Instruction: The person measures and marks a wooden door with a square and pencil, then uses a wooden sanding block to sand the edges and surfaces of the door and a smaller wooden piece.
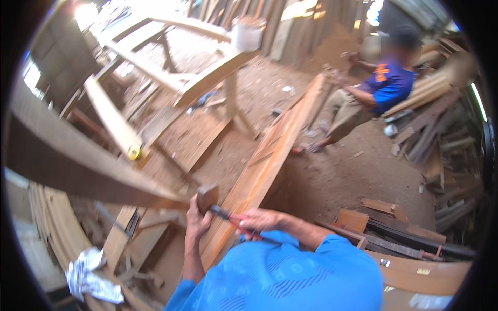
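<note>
In front of my chest, my left hand (196,220) is closed around a small brown wooden piece (208,197). My right hand (259,220) grips red-handled pliers (236,217), their dark jaws against or just beside the lower part of that piece. Whether the jaws bite on anything is too small to tell. Beneath both hands a long orange-brown wooden panel (275,155) runs away from me to the far right. From the left, a thick wooden beam (93,171) reaches close to my left hand.
Another person (386,85) in a blue shirt is at the panel's far end. A wooden frame (212,78) bears a white bucket (247,33). A yellow tape measure (134,152) lies on a board. A white cloth (91,277) is at lower left, and stacked lumber (430,119) at right.
</note>
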`<state>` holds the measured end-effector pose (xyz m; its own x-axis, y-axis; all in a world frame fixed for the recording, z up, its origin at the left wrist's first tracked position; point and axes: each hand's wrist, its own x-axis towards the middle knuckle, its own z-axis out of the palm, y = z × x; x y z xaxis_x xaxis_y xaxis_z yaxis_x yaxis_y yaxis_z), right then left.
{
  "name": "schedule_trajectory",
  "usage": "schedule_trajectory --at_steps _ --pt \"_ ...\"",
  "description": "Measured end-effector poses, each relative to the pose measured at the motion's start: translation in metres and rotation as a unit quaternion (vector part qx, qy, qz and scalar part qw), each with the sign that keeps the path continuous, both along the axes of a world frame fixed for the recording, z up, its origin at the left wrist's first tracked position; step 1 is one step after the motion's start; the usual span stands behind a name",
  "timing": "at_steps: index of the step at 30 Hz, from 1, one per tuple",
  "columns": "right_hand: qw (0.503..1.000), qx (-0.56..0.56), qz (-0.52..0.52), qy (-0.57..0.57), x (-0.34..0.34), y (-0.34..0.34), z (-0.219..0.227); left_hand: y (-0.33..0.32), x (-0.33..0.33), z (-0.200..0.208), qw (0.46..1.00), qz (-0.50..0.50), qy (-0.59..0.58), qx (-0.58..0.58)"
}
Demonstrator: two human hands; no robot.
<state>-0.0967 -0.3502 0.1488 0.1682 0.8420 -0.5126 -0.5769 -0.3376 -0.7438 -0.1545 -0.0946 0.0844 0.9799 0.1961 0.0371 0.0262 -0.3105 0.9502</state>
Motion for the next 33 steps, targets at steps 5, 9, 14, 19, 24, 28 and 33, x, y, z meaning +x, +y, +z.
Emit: schedule_trajectory --at_steps 5,9,14,19,24,28,33 --pt "0.955 0.121 -0.121 0.242 -0.015 -0.006 -0.017 -0.007 0.007 -0.004 1.000 -0.008 -0.011 -0.028" --pt "0.908 0.200 -0.160 0.331 -0.026 -0.012 -0.021 -0.012 0.020 0.010 0.998 -0.041 -0.044 -0.020" --pt "0.916 0.226 -0.139 0.301 -0.027 -0.002 -0.009 -0.005 0.014 -0.002 0.999 -0.025 0.021 -0.032" --pt "0.926 0.224 -0.215 0.214 -0.023 -0.002 -0.022 0.008 -0.002 -0.035 0.974 -0.041 0.056 -0.218" --pt "0.960 0.080 -0.264 -0.045 -0.017 0.002 -0.027 0.009 -0.029 -0.027 0.898 -0.090 0.129 -0.411" --pt "0.899 -0.155 -0.149 -0.381 -0.008 0.017 -0.029 0.011 -0.042 -0.039 0.843 -0.131 0.128 -0.505" --pt "0.894 -0.120 -0.131 -0.412 -0.019 0.047 -0.031 0.009 -0.034 -0.048 0.782 -0.147 0.125 -0.592"
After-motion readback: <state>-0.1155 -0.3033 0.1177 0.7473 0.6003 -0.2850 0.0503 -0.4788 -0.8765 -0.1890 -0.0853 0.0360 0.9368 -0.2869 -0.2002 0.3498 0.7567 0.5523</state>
